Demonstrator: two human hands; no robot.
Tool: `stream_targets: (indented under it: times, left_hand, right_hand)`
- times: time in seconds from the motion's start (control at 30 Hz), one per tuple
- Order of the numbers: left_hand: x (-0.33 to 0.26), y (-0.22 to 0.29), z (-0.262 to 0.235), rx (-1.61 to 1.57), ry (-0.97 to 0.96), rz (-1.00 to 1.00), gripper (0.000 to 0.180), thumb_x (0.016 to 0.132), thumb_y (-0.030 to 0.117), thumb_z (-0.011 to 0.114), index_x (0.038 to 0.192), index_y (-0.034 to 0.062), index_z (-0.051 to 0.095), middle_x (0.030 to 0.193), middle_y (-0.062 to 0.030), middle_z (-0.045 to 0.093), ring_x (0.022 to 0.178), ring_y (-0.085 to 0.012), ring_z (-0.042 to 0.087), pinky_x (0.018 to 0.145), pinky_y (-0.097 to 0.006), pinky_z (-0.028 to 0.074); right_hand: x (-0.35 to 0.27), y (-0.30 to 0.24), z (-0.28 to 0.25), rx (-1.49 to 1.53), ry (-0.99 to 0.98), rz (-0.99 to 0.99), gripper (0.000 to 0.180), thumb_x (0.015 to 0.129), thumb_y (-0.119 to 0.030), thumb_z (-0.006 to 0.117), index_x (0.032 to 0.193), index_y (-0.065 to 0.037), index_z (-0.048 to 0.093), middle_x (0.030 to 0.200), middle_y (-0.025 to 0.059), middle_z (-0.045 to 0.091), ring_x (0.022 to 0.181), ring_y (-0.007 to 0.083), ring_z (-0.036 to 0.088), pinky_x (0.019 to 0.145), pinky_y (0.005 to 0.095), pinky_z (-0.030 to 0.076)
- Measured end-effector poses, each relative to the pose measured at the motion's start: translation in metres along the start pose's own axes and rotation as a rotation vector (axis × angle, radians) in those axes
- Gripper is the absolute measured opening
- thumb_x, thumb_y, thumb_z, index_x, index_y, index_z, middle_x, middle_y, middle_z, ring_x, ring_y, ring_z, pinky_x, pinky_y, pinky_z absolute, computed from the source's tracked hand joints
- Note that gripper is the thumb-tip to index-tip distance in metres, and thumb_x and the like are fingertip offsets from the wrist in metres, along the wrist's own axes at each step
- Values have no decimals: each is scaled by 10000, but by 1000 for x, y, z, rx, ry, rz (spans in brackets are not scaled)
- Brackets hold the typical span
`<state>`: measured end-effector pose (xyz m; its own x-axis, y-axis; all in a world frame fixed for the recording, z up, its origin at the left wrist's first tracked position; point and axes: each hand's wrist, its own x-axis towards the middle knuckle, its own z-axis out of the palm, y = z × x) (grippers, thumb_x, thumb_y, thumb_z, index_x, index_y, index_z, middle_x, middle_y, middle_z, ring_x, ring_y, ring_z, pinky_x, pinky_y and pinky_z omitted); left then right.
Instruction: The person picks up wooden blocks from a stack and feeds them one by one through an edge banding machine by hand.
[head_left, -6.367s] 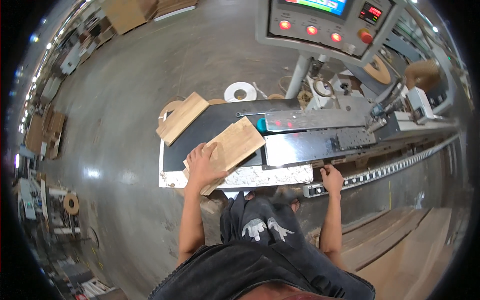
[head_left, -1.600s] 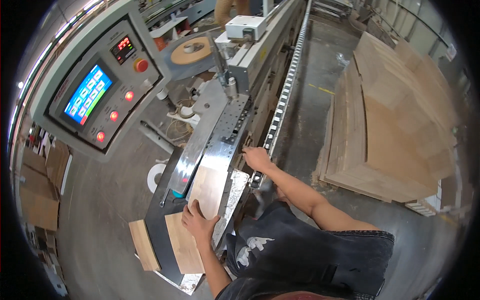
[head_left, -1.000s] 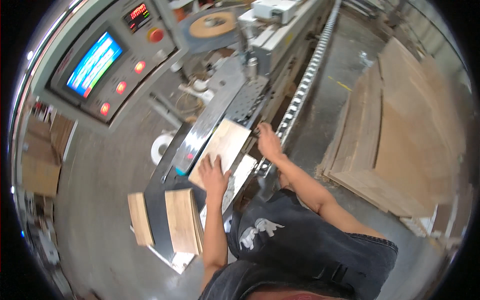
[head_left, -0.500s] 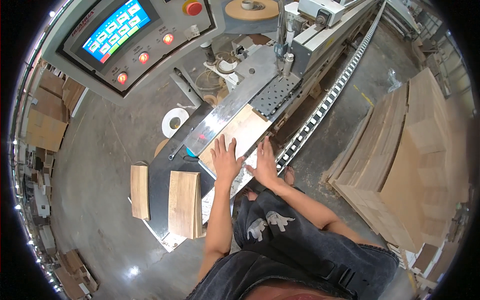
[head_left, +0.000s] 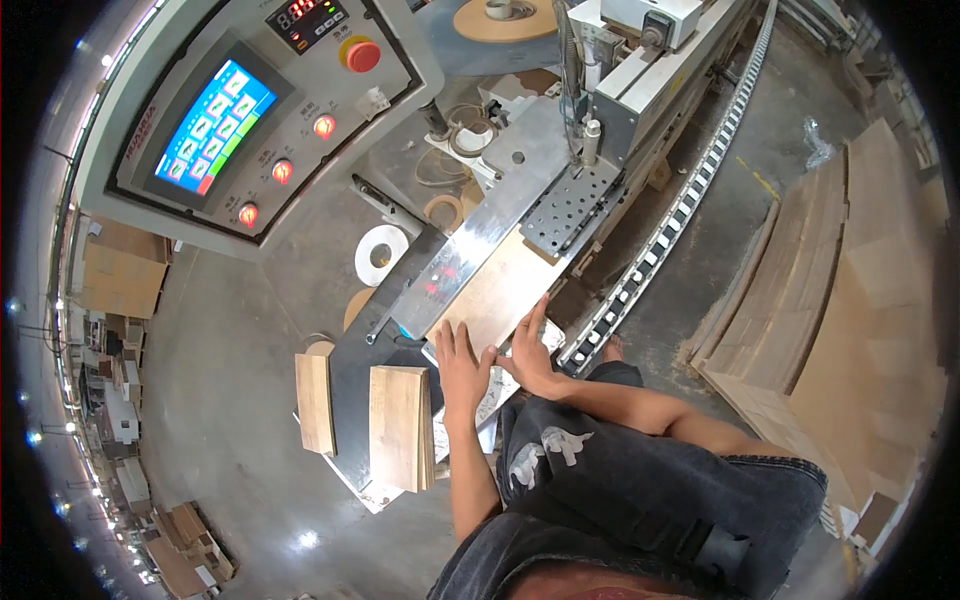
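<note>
Board [head_left: 490,295] lies against the metal guide [head_left: 480,245], its far end now up at the perforated plate [head_left: 570,210]. The right hand [head_left: 532,358] has just come from the machine's side to join the left hand [head_left: 463,375] near the board's close end, so steadying looks shared; both have fingers outstretched, gripping nothing. Stacked boards [head_left: 398,425] sit by the dark table's [head_left: 350,420] near left corner.

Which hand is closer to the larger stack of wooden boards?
Left. In the picture, the left hand is to the upper right of the stack; the right hand is farther right.
</note>
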<state>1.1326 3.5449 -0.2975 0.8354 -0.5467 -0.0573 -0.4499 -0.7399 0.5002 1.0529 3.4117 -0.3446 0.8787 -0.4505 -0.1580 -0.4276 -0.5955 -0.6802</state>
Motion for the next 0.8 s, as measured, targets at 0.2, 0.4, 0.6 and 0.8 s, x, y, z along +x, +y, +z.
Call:
stream_targets:
  times: [0.2, 0.4, 0.6, 0.8]
  left_hand:
    - [-31, 34, -17, -247, -115, -296, 901, 922, 308, 772, 1599, -52, 299, 1687, -321, 189, 1488, -473, 380, 1194, -443, 385]
    - [-33, 41, 9, -104, 14, -262, 909, 912, 263, 770, 1604, -47, 267, 1679, -333, 185, 1500, -512, 342, 1171, -491, 413]
    - [-29, 49, 24, -18, 57, -356, 921, 883, 247, 787, 1617, 1, 288, 1699, -284, 195, 1503, -476, 362, 1168, -478, 421]
    - [-30, 49, 38, 17, 125, -384, 940, 856, 249, 814, 1616, 20, 310, 1702, -268, 209, 1513, -455, 359, 1180, -467, 415]
  right_hand:
    - [14, 17, -19, 13, -22, 21, 1321, 786, -588, 844, 1455, 326, 164, 1558, 523, -196, 908, 506, 731, 652, 368, 619]
    - [34, 50, -30, 13, 161, -87, 1357, 753, -642, 830, 1429, 345, 189, 1573, 519, -163, 893, 477, 739, 673, 367, 611]
    - [61, 76, -75, 127, 103, -50, 1299, 743, -554, 877, 1409, 345, 218, 1555, 540, -154, 958, 500, 730, 726, 351, 620]
    - [87, 108, -105, 192, 160, -27, 1277, 698, -504, 912, 1395, 338, 252, 1611, 465, -169, 972, 500, 726, 746, 398, 625]
